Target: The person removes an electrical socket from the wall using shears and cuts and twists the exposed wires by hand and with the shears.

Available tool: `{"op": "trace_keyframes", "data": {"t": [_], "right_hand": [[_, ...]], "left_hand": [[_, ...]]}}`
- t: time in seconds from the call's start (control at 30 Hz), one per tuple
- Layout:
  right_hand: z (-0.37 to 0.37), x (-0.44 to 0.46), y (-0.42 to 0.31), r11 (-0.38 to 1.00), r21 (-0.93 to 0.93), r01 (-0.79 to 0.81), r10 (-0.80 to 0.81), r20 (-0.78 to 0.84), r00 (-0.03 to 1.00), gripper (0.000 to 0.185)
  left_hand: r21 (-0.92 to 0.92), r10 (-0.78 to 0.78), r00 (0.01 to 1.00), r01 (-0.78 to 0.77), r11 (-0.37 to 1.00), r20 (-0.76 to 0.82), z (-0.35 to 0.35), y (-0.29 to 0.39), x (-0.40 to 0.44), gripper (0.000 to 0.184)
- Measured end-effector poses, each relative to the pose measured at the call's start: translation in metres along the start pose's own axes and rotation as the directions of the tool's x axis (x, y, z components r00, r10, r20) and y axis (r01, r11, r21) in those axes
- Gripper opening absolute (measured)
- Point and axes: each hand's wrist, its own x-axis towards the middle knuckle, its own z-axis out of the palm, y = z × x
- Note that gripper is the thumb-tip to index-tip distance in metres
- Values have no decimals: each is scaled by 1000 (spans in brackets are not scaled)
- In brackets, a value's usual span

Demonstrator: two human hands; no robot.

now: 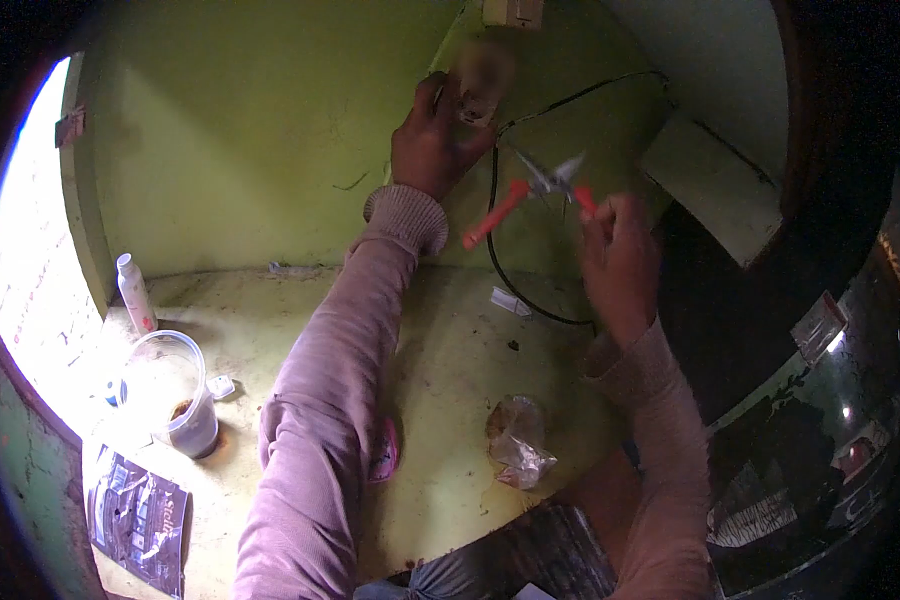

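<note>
My left hand (438, 150) reaches up to the green wall, its thumb and fingers around a pale electrical box (478, 105); the upper part of the box is blurred. A black cable (494, 200) hangs in a loop beside it. To the right, my right hand (620, 260) is closed on one handle of a red-handled wire cutter (550, 185). The cutter's blades are spread apart and point upward, and its other handle sticks out to the left. Nothing shows between the blades.
A clear plastic cup (202, 410) and a white bottle (136, 292) stand on the ledge at left, near a dark printed packet (140, 520). A crumpled clear plastic bag (520, 445), a pink object (383, 450) and a white scrap (510, 301) lie nearer the middle. Glass (800, 480) is at right.
</note>
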Motion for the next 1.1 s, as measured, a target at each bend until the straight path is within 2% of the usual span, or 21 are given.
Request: {"op": "trace_keyframes", "data": {"t": [0.03, 0.07, 0.13, 0.17, 0.23, 0.27, 0.33, 0.4, 0.43, 0.47, 0.53, 0.6, 0.67, 0.73, 0.8, 0.87, 0.93, 0.97, 1.03, 1.07, 1.1], "right_hand": [[1, -14, 8, 993, 96, -72, 66, 62, 996, 16], [5, -29, 16, 993, 97, -73, 67, 60, 996, 16], [17, -62, 35, 964, 183, -192, 161, 173, 972, 27], [22, -78, 41, 964, 185, -193, 162, 172, 972, 27], [33, -109, 55, 885, 337, -321, 246, 248, 937, 31], [42, -129, 69, 884, 340, -322, 247, 246, 937, 31], [57, -162, 92, 761, 210, -614, 471, 473, 745, 27], [50, -172, 77, 733, 298, -611, 452, 458, 766, 28], [47, -176, 72, 705, 377, -601, 434, 440, 786, 29], [49, -185, 76, 702, 375, -606, 440, 441, 782, 29], [57, -202, 90, 580, 459, -673, 444, 514, 733, 26], [49, -204, 86, 586, 396, -706, 475, 539, 696, 25], [50, -216, 88, 587, 335, -737, 507, 557, 658, 23], [63, -237, 103, 605, 451, -656, 438, 500, 747, 24], [69, -245, 110, 629, 454, -631, 424, 480, 768, 24], [65, -250, 106, 647, 450, -616, 422, 461, 780, 23], [50, -233, 83, 704, 240, -669, 546, 420, 725, 19], [51, -238, 84, 692, 252, -677, 552, 421, 720, 19], [61, -243, 92, 816, 97, -570, 509, 344, 789, 15], [65, -243, 95, 809, 124, -575, 511, 335, 791, 15], [68, -246, 96, 862, 87, -500, 449, 330, 830, 16]], "left_hand": [[-13, 17, 999, -17, 1000, -27, 1, 0, -1, 75], [-27, 35, 998, -36, 999, -54, 2, 1, -1, 74], [-13, 8, 999, -9, 1000, -33, 3, 0, -3, 74], [2, -23, 1000, 23, 1000, -16, 3, 0, -5, 74], [-10, -3, 999, 3, 1000, -39, 7, -3, -6, 74], [-21, 14, 998, -15, 1000, -63, 8, -3, -5, 74], [-45, 78, 992, -82, 996, -99, 5, 9, 1, 74], [-69, 139, 982, -148, 987, -129, 1, 23, 6, 74], [-48, 68, 990, -75, 996, -121, -2, 30, 7, 75], [-32, -1, 994, -2, 999, -114, -2, 35, 6, 76], [-35, 6, 997, -8, 999, -82, 3, 27, 2, 77], [-31, 23, 998, -25, 999, -51, 2, 25, 5, 78], [2, 94, 979, -95, 995, -181, 2, 28, 10, 78], [-22, 96, 982, -101, 995, -160, 0, 33, 12, 76], [-42, 104, 985, -110, 993, -136, 0, 36, 17, 75], [-92, 103, 970, -125, 988, -220, 2, 43, 23, 71], [-86, 116, 966, -139, 987, -229, -8, 55, 32, 70], [-71, 123, 961, -145, 987, -248, -13, 59, 37, 69], [-64, 193, 933, -222, 973, -303, -23, 71, 48, 63], [-176, 32, 964, -81, 981, -263, -34, 84, 52, 60], [-276, -127, 972, 69, 959, -198, -41, 91, 57, 57]]}}
